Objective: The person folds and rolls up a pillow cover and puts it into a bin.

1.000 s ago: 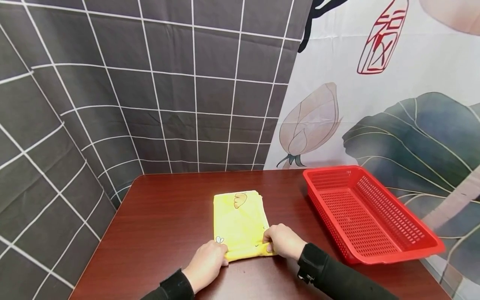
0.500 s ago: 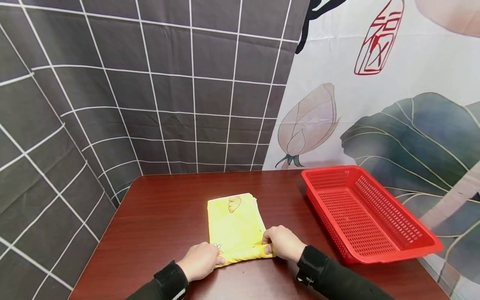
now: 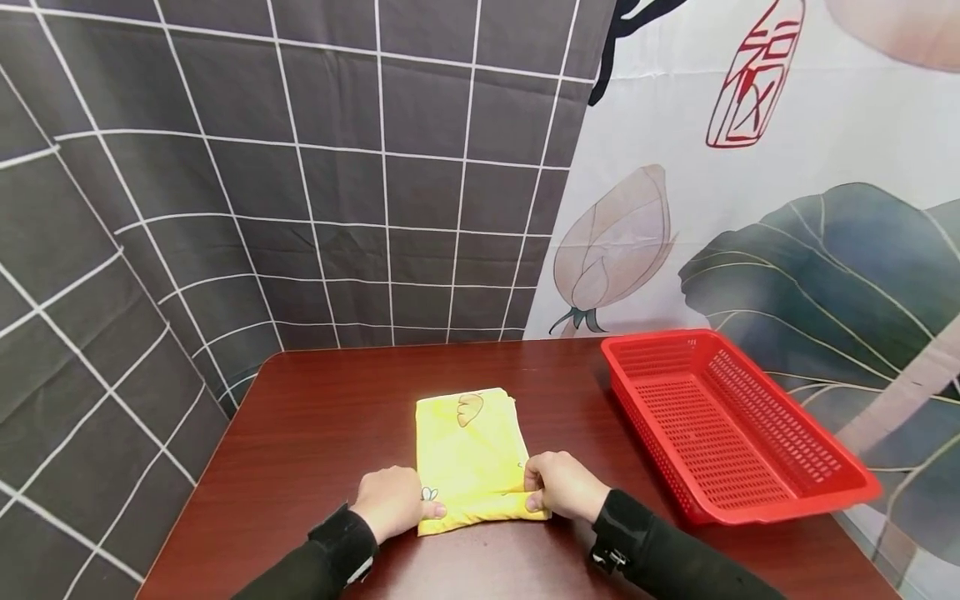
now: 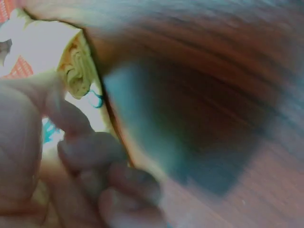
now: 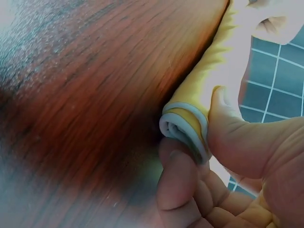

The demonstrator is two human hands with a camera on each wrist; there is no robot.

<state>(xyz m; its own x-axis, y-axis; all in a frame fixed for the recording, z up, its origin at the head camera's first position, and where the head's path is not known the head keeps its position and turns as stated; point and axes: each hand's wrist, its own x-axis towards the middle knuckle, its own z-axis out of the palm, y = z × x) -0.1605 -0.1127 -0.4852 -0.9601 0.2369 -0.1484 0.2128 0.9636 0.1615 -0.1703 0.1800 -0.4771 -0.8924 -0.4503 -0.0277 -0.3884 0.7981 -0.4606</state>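
Observation:
A folded yellow cloth (image 3: 472, 450) with a cartoon print lies on the brown table, its near edge turned into a thick roll. My right hand (image 3: 564, 485) pinches the right end of the roll. In the right wrist view, its thumb is on top of the cloth (image 5: 204, 90) and the fingers curl below the layered, pale-edged end. My left hand (image 3: 390, 502) is at the left end, thumb stretched over the roll. In the left wrist view, the spiralled end of the cloth (image 4: 76, 71) shows uncovered beyond the loosely bent fingers (image 4: 90, 152).
A red perforated plastic basket (image 3: 727, 433) stands to the right on the table (image 3: 322, 417). Behind the table hang a dark grey cloth with white grid lines (image 3: 427, 192) and a white backdrop with lotus drawings (image 3: 615, 242).
The cloth and left hand have shifted left. The left fingers have moved off the near left corner, leaving the thumb over the roll. The right hand keeps its pinch, almost still.

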